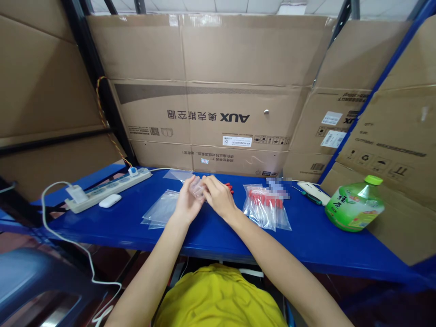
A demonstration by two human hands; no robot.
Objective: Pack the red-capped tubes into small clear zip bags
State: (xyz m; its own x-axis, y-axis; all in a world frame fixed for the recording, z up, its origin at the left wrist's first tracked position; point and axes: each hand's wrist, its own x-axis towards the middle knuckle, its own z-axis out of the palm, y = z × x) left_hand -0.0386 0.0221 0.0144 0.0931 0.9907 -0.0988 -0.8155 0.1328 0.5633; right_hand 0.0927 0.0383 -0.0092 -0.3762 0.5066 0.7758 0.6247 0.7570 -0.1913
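My left hand [188,200] and my right hand [218,195] meet over the middle of the blue table [306,240]. Both pinch a small clear plastic bag [196,186] held between them. A few small red pieces [229,186] lie on the table just behind my right hand. A stack of empty clear bags [160,210] lies left of my left hand. To the right sit filled clear bags with red pieces [265,205] inside.
A white power strip [109,188] with a plugged charger [76,193] lies at the left, a white oval case [109,200] beside it. A green bottle [354,206] lies at the right, near a white tool [310,190]. Cardboard boxes [218,100] wall the back.
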